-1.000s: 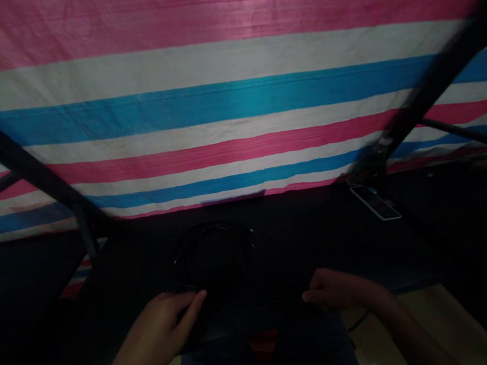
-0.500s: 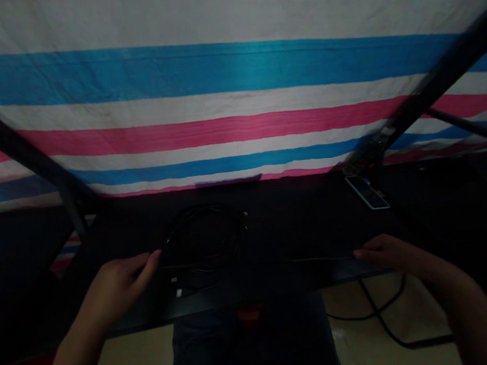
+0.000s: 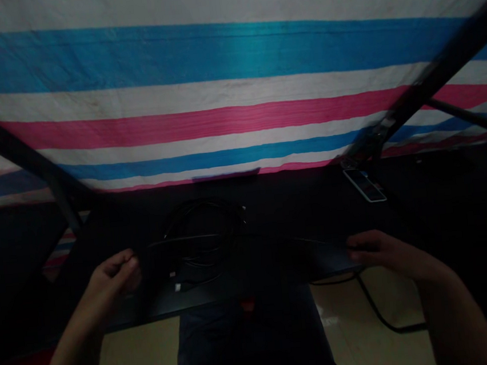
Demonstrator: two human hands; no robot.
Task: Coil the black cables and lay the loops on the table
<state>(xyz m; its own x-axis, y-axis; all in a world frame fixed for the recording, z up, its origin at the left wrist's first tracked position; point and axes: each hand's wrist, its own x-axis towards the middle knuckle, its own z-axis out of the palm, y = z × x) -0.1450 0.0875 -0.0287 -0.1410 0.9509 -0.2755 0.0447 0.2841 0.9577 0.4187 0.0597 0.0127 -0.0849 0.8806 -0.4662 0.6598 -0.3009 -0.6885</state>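
A thin dark cable (image 3: 184,238) runs across between my two hands above the black table. My left hand (image 3: 117,275), at the table's left, is closed with its fingers pinched round one part of the cable. On the right, my right hand (image 3: 372,247) grips the cable's other part between thumb and fingers. Between the hands lies a loose coil of black cables (image 3: 229,211). Its light-coloured plug (image 3: 178,287) rests near the front edge, with a smaller plug (image 3: 172,274) just behind. Dim light hides the cable's ends and part of its middle.
A phone (image 3: 365,185) with a pale rim lies at the back right of the black table (image 3: 279,193). Dark slanted frame bars (image 3: 443,66) stand at both sides. Behind hangs a striped sheet (image 3: 231,51). A thick black cable (image 3: 378,310) hangs below the right front edge.
My left hand has moved outward to the left and its fingers have curled in more. My right hand has shifted slightly. The cable between them has risen, and the view has tilted a little.
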